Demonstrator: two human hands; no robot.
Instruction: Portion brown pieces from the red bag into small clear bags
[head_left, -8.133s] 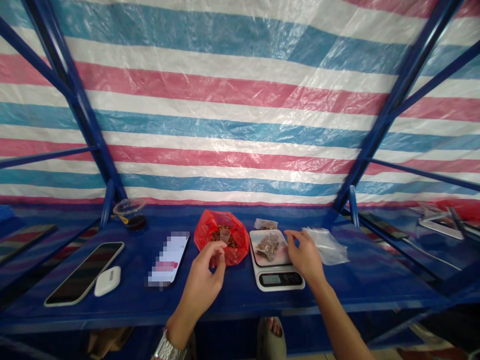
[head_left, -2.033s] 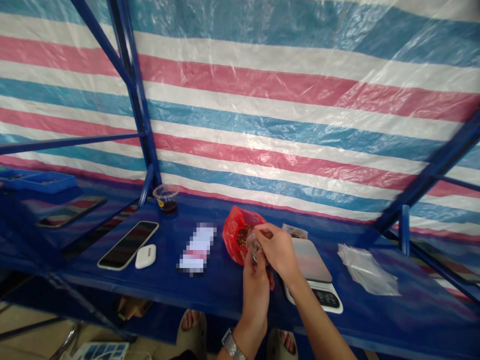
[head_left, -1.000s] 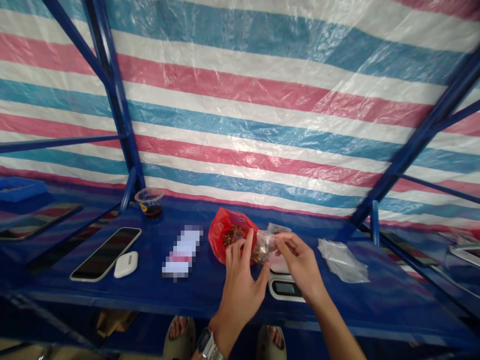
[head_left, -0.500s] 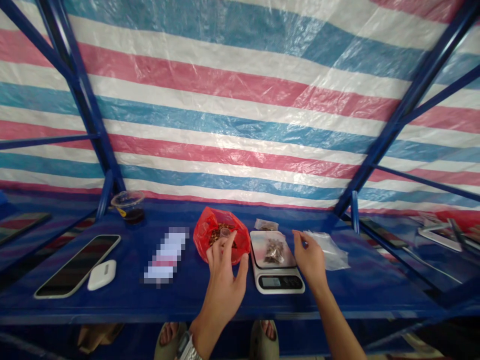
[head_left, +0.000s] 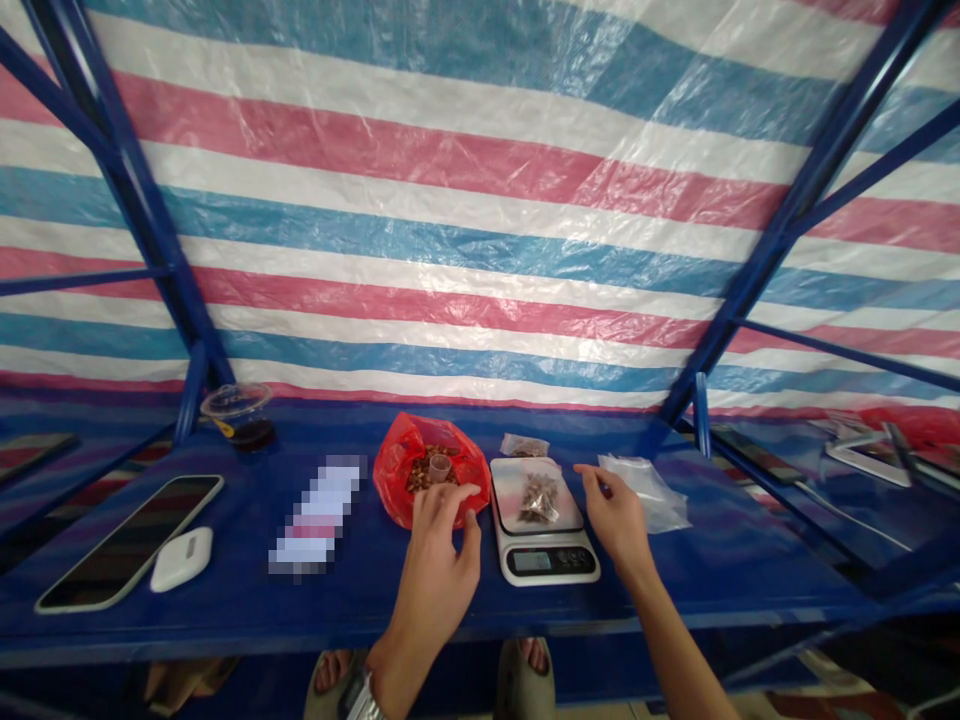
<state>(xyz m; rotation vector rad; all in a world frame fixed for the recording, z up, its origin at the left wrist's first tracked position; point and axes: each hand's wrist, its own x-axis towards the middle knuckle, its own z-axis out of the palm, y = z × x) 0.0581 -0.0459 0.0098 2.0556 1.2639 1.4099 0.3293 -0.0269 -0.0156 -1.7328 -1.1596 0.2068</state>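
My left hand (head_left: 444,545) is open, its thumb and fingers apart, at the near rim of a red plastic bag (head_left: 391,475). Brown pieces (head_left: 421,480) fill the bag's bottom, and a small clear cup (head_left: 439,467) stands among them. To the right, a white digital scale (head_left: 551,562) carries a clear packet (head_left: 538,498) of brown pieces; its display is lit but unreadable. My right hand (head_left: 616,512) hovers at the scale's right edge, fingers curled and pressed together in a pinch; whether something tiny is between them cannot be seen.
Behind the scale lies another small packet (head_left: 525,445). Clear plastic bags (head_left: 651,495) lie right of my right hand. At left are a phone (head_left: 135,540), a white earbud case (head_left: 181,560), a blurred-out item (head_left: 319,515) and a lidded cup of dark liquid (head_left: 244,415). Blue posts (head_left: 757,270) flank the table.
My left hand has drawn back toward me from over the red bag, uncovering the small cup. My right hand stays beside the scale. The whole view has shifted slightly.
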